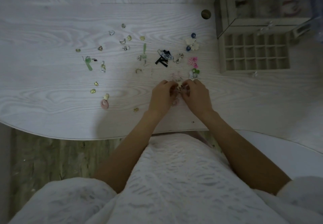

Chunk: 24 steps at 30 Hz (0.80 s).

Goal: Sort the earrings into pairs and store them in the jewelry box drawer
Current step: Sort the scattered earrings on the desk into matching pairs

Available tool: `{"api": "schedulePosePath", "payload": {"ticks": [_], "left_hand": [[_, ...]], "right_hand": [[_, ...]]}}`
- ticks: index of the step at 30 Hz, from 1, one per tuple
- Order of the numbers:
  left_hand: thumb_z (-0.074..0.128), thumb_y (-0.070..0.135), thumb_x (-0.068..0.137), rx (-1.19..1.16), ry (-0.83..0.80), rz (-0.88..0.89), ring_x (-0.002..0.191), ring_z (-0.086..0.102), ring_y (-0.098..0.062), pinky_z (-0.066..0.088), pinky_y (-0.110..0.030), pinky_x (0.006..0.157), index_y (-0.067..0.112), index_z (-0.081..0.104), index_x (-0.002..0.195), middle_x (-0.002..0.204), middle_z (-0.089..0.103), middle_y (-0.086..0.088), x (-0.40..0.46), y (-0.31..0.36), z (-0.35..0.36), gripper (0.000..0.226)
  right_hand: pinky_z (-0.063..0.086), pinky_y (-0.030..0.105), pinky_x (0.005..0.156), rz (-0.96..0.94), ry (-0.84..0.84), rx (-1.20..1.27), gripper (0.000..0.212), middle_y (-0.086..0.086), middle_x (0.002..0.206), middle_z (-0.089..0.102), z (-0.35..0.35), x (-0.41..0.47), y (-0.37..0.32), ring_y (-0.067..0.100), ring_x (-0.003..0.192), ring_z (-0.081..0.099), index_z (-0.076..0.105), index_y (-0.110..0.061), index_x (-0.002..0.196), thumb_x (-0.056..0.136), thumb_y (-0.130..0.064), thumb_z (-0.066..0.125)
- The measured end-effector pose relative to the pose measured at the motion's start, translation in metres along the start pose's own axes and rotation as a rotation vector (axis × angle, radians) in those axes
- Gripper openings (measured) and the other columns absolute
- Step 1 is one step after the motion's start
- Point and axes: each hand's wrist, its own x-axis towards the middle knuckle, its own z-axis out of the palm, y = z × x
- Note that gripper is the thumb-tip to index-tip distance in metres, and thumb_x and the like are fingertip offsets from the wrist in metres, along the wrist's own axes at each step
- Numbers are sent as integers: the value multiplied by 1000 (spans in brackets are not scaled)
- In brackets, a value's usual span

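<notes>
Several earrings lie scattered on the white wood table. My left hand and my right hand meet near the table's front, and the fingers of both pinch a small pale earring between them. A pink ring-shaped piece shows below the hands. Grouped pieces lie just beyond: pink flowers, white flowers with blue beads, a black and blue pair, green pieces. The jewelry box stands at the back right with its divided drawer pulled out.
Loose earrings lie to the left: a green drop, a pink disc, yellow studs, a green stick. A round cable hole sits beside the box. The curved table edge runs in front of my lap.
</notes>
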Motion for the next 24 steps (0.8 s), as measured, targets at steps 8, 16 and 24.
{"api": "schedulePosePath", "payload": {"ticks": [8,16,24], "left_hand": [[59,11,87,-65,52,51,80,63,-13,52,-23,74,11,67,107,99,69,-6,-23,-15,-36,22],[61,14,83,221,517,-243,96,54,-28,40,-29,76,17,64,108,103,65,-6,-78,-84,-84,25],[58,12,86,193,513,-407,94,52,-35,41,-34,75,8,64,104,102,57,-19,-79,-111,-94,19]], "right_hand": [[43,27,62,-234,77,8,16,11,101,58,-10,-15,0,22,76,60,62,-8,104,89,-12,57],[56,36,67,-534,-67,-129,21,7,97,63,11,-27,-7,27,95,58,67,-13,102,82,-11,67],[55,37,54,-561,-55,-145,7,9,89,63,19,-33,-5,29,91,59,67,-11,88,81,-10,68]]}}
